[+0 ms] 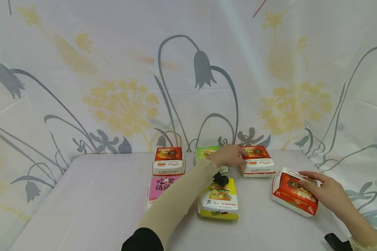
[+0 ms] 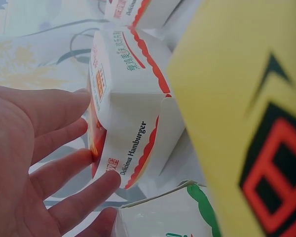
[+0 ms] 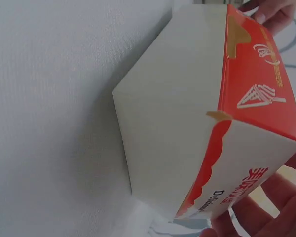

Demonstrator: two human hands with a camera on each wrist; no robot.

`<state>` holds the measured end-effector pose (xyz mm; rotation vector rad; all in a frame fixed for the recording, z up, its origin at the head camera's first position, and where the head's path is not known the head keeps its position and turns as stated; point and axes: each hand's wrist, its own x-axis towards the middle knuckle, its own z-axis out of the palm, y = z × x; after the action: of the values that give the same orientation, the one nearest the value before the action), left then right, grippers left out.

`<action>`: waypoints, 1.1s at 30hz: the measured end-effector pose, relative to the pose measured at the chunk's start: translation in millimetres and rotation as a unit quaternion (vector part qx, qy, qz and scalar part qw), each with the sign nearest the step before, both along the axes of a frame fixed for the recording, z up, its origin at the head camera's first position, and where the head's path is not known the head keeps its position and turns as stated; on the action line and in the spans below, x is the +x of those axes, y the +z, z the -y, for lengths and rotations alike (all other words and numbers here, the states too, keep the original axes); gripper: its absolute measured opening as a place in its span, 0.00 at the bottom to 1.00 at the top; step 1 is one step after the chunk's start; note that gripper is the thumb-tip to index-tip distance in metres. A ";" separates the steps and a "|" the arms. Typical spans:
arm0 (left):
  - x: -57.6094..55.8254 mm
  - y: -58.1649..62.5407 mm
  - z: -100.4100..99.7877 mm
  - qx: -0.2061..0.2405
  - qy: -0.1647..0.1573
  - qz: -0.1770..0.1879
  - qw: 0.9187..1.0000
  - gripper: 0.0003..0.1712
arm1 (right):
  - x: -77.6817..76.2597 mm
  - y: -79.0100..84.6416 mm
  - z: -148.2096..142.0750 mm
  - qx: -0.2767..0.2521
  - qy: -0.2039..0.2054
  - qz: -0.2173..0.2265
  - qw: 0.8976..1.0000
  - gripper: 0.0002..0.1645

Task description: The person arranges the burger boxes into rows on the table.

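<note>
My right hand (image 1: 328, 191) grips a red and white hamburger box (image 1: 295, 193) at the right of the table, with thumb and fingers on its sides. In the right wrist view, fingers (image 3: 254, 215) curl against the printed side of this box (image 3: 172, 103). The left hand (image 1: 229, 156) reaches across to another red and white hamburger box (image 1: 257, 162) in the back row. Its fingers are spread and fairly straight in the left wrist view, fingertips right at the top and side of that box (image 2: 133, 108). A green box (image 1: 206, 152) is partly hidden behind the left hand.
A yellow burger box (image 1: 219, 202) stands below the left wrist. A pink box (image 1: 158, 188) lies partly hidden by the left sleeve (image 1: 179, 195), and a third red box (image 1: 168, 162) sits behind it. A flowered cloth (image 1: 188, 104) hangs behind the white-covered table (image 1: 91, 202).
</note>
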<state>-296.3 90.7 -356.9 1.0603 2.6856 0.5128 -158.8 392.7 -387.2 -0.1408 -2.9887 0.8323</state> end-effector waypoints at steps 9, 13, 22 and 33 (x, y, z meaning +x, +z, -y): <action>-3.9 -2.3 0.4 0.013 0.005 0.011 1.000 0.21 | 6.7 -1.2 7.7 -0.067 0.024 0.037 0.997 0.42; -3.8 -1.2 1.0 0.010 0.012 0.011 1.000 0.21 | 9.6 -2.5 11.0 -0.080 0.041 0.033 0.995 0.41; -2.8 0.8 1.2 0.003 0.018 0.006 1.000 0.21 | 12.9 -0.6 22.0 -0.062 0.044 0.037 0.996 0.41; -0.7 0.5 -0.3 -0.006 0.019 0.001 1.000 0.21 | 21.8 -3.1 33.7 -0.041 0.044 0.027 0.998 0.41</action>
<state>-297.0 90.9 -356.4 1.0070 2.7074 0.5023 -137.1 359.0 -390.2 -0.0332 -3.0311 0.9756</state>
